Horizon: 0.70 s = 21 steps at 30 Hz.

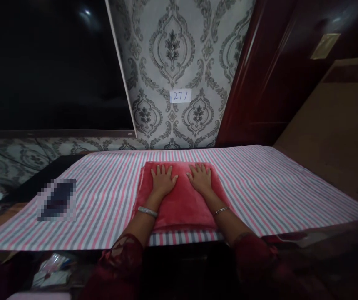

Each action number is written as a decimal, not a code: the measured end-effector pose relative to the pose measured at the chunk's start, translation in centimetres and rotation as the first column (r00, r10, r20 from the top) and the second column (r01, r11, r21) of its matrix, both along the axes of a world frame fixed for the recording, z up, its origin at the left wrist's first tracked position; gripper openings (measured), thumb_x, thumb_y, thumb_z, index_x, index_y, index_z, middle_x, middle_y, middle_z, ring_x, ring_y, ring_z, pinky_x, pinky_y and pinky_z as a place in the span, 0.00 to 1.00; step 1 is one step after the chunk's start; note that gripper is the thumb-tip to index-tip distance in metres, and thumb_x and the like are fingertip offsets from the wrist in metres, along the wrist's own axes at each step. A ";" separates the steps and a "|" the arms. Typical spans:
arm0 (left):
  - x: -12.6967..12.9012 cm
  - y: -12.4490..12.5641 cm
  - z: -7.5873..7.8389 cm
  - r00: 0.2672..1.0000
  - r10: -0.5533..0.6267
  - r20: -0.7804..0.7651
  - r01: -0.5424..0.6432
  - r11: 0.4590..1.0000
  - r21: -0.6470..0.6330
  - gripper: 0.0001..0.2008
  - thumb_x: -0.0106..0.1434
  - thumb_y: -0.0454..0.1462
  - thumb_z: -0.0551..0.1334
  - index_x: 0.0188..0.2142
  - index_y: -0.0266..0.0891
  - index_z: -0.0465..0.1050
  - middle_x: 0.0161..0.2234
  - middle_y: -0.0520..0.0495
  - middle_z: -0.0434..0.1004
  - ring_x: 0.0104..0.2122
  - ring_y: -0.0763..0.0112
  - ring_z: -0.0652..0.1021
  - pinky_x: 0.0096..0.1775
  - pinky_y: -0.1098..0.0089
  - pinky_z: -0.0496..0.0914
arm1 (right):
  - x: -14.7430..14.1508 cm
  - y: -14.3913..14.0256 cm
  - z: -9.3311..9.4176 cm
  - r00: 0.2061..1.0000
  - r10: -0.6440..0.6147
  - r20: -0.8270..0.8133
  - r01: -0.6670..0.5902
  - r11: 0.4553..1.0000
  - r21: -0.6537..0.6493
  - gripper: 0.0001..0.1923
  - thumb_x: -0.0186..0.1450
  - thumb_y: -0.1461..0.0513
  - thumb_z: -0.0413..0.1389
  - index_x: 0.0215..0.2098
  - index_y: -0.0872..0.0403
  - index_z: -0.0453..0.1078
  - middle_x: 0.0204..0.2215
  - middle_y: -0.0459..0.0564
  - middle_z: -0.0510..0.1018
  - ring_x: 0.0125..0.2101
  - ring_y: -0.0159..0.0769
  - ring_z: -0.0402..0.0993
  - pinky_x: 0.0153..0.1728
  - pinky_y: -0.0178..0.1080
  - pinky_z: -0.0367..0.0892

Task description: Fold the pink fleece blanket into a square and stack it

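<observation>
A red, plush-looking folded cloth [182,204] lies flat in the middle of the striped cover [104,200]. On its upper left part rests my left hand [162,180], palm down with the fingers spread. My right hand [200,179] presses flat on the upper right part, its fingers also apart. Neither hand grips anything. Layered edges show along the cloth's left side and front. A bangle circles each wrist.
A dark phone-like thing [57,200], blurred out, lies on the cover's left. Behind are a large black screen [50,66] and a patterned wall with a paper label [180,96] reading 277. A cardboard box [338,129] stands at right.
</observation>
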<state>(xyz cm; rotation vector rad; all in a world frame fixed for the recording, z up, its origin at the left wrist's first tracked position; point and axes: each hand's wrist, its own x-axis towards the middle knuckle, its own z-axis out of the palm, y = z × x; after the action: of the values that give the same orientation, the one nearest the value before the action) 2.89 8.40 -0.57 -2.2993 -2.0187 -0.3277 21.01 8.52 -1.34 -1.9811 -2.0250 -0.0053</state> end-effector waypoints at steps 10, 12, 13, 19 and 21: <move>0.9 -0.2 2.6 0.997 0.017 0.080 -0.010 0.996 -0.089 0.33 0.69 0.50 0.52 0.69 0.41 0.58 0.71 0.33 0.54 0.69 0.38 0.54 0.65 0.33 0.45 | -0.3 -0.4 0.0 1.000 -0.006 -0.017 0.007 0.999 0.049 0.29 0.74 0.51 0.44 0.70 0.50 0.60 0.69 0.58 0.60 0.69 0.57 0.49 0.65 0.63 0.42; 2.2 0.4 3.5 0.993 -0.071 0.095 0.080 0.992 -0.096 0.31 0.70 0.48 0.51 0.69 0.43 0.58 0.72 0.38 0.52 0.70 0.39 0.52 0.65 0.33 0.45 | -0.3 -0.5 -0.1 1.000 -0.004 -0.021 0.006 0.998 0.057 0.29 0.74 0.52 0.44 0.70 0.50 0.59 0.69 0.58 0.60 0.69 0.57 0.49 0.65 0.63 0.42; 2.9 0.7 3.7 0.987 -0.128 0.097 0.138 0.985 -0.100 0.29 0.71 0.47 0.49 0.69 0.44 0.59 0.72 0.40 0.52 0.70 0.41 0.52 0.66 0.34 0.44 | -0.3 -0.5 -0.1 1.000 -0.004 -0.022 0.005 0.998 0.059 0.29 0.74 0.52 0.44 0.70 0.50 0.60 0.69 0.58 0.60 0.69 0.57 0.49 0.65 0.63 0.42; 4.7 1.5 1.4 0.968 -0.225 0.109 0.237 0.965 -0.111 0.28 0.73 0.47 0.45 0.70 0.47 0.57 0.72 0.46 0.53 0.71 0.51 0.52 0.68 0.38 0.43 | -0.3 -0.6 -0.1 1.000 -0.006 -0.009 0.006 0.998 0.058 0.28 0.73 0.55 0.44 0.70 0.49 0.60 0.70 0.56 0.59 0.69 0.56 0.50 0.65 0.62 0.44; 4.5 1.4 0.6 0.967 -0.231 0.111 0.240 0.968 -0.079 0.29 0.73 0.48 0.45 0.70 0.46 0.55 0.72 0.46 0.52 0.72 0.52 0.50 0.68 0.39 0.42 | -0.3 -0.6 -0.1 1.000 -0.007 -0.008 0.007 0.999 0.051 0.28 0.73 0.55 0.45 0.70 0.49 0.60 0.70 0.56 0.58 0.69 0.56 0.49 0.66 0.62 0.43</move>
<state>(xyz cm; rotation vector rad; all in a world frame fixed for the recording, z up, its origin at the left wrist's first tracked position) 7.39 9.80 0.05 -2.6379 -1.8383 -0.3787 20.69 7.92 -1.46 -1.9541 -1.9929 -0.0501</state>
